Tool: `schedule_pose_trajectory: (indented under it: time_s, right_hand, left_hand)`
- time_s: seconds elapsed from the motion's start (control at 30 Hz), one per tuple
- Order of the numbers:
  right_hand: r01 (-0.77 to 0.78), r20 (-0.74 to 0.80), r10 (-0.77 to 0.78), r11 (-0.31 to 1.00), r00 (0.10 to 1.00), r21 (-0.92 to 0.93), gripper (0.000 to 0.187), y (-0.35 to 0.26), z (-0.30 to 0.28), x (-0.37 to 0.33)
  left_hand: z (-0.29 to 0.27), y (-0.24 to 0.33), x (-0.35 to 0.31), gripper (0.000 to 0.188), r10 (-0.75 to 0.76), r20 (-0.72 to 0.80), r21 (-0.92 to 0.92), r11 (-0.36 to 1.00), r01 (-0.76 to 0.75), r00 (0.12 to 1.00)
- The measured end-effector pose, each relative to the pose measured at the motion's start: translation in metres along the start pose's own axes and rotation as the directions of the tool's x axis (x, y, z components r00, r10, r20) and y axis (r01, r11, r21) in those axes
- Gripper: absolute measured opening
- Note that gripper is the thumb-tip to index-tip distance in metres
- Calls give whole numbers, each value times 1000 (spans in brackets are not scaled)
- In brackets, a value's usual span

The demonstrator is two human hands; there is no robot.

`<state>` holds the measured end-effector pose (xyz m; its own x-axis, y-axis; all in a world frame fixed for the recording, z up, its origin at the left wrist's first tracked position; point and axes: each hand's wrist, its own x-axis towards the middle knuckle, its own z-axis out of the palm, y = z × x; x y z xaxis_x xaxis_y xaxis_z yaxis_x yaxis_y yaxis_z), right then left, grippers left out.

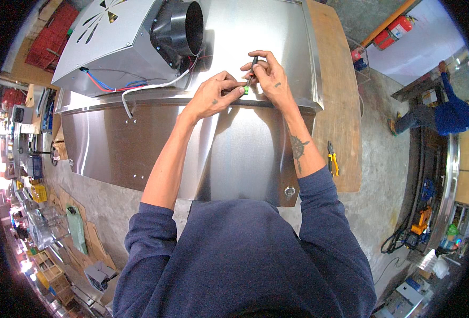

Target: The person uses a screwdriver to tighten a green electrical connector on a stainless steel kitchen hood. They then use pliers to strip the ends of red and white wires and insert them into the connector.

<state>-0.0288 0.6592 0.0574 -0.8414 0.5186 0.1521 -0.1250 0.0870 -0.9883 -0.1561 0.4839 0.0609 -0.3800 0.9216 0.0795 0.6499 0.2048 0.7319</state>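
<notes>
My left hand (213, 95) pinches a small green piece (246, 90), perhaps a connector, just above the front ledge of a large stainless-steel housing (234, 26). In my right hand (275, 85) is a small screwdriver (254, 66) with a black handle, held between thumb and fingers. Its shaft points down at the green piece; whether the tip touches it is too small to tell. To the left of my hands lies a grey metal fan box (112, 50) with a black round outlet (193, 29). A white cable (157, 86) and red and blue wires run along its near side.
Yellow-and-black pliers (333, 161) lie on the wooden board (336, 106) right of the housing. A steel panel (245, 159) slopes toward me. At far right are a person in blue (454, 110) and a red fire extinguisher (393, 32). Cluttered workshop goods fill the left side.
</notes>
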Motion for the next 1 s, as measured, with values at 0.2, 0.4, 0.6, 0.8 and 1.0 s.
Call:
schedule_pose_trajectory:
  time_s: [0.2, 0.4, 0.6, 0.8, 1.0]
  right_hand:
    - [37, 7, -37, 998, 999, -49, 39, -4, 1, -7]
    - [92, 23, -94, 995, 995, 46, 40, 2, 0, -14]
    - [93, 39, -93, 995, 995, 20, 39, 2, 0, -16]
    - [104, 36, -102, 992, 994, -77, 37, -1, 1, -18]
    - [200, 4, -203, 958, 979, -206, 37, -5, 7, -20]
  left_hand:
    - [-2, 10, -3, 35, 21, -8, 17, 1000, -21, 1000]
    - [-2, 19, -6, 43, -3, -54, -119, 993, -3, 999]
    - [-1, 15, -5, 46, -34, -49, -138, 990, 27, 998]
    - [-1, 14, -5, 46, -50, -58, -149, 988, 41, 997]
    - [-1, 11, -3, 51, -81, -48, -133, 988, 74, 996]
